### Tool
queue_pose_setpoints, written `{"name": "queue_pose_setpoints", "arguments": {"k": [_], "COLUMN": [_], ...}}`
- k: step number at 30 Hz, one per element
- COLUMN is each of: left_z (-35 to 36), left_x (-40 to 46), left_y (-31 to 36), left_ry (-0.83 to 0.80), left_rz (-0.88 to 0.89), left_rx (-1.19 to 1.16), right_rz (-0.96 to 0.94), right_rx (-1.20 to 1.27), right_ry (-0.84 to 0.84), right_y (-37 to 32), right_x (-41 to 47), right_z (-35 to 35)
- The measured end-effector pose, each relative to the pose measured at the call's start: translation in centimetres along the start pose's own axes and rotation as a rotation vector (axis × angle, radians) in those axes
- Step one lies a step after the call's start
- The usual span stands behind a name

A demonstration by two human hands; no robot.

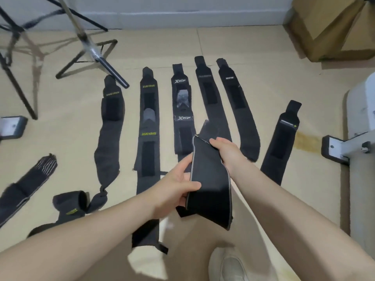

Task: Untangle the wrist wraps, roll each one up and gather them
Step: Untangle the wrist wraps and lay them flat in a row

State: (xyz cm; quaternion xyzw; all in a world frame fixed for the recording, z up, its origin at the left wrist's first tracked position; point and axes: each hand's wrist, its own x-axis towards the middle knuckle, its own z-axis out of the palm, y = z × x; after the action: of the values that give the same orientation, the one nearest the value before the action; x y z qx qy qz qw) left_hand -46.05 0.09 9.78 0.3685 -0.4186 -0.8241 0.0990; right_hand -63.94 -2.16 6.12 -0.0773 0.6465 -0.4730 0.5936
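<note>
Several black wrist wraps lie stretched out side by side on the tan floor. I hold one black wrap with grey edging (209, 185) above the floor in both hands. My left hand (178, 183) pinches its left edge near the middle. My right hand (225, 151) grips its upper end. Flat on the floor are a XUEYING wrap (110, 126), a second XUEYING wrap (148, 126), an XTEP wrap (181, 110), two plain wraps (237, 110) and one off to the right (282, 138). A partly rolled wrap (70, 205) lies at lower left, a striped one (26, 187) beyond it.
A black tripod stand (89, 49) straddles the floor at the back left. Cardboard boxes (332, 27) sit at the back right. A white metal frame with a foot bracket (345, 147) stands on the right. My shoe (229, 266) and knee are at the bottom.
</note>
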Motion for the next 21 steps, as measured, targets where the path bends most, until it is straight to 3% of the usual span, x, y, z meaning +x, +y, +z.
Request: {"name": "queue_pose_setpoints", "arguments": {"k": [4, 10, 21], "left_z": [-6.6, -16.9, -34.5], "left_x": [-4.4, -9.9, -10.0], "left_y": [1.3, 3.0, 7.7], "left_ry": [0.109, 0.349, 0.666], "left_rz": [0.109, 0.231, 0.397], "left_rx": [-0.039, -0.087, -0.056], "right_rz": [-0.059, 0.051, -0.412], "right_rx": [-0.153, -0.03, -0.302], "right_ry": [-0.218, -0.522, -0.439], "right_y": [1.3, 2.2, -0.2], "right_x": [1.1, 1.6, 7.2], "right_z": [10.3, 22.8, 40.3]}}
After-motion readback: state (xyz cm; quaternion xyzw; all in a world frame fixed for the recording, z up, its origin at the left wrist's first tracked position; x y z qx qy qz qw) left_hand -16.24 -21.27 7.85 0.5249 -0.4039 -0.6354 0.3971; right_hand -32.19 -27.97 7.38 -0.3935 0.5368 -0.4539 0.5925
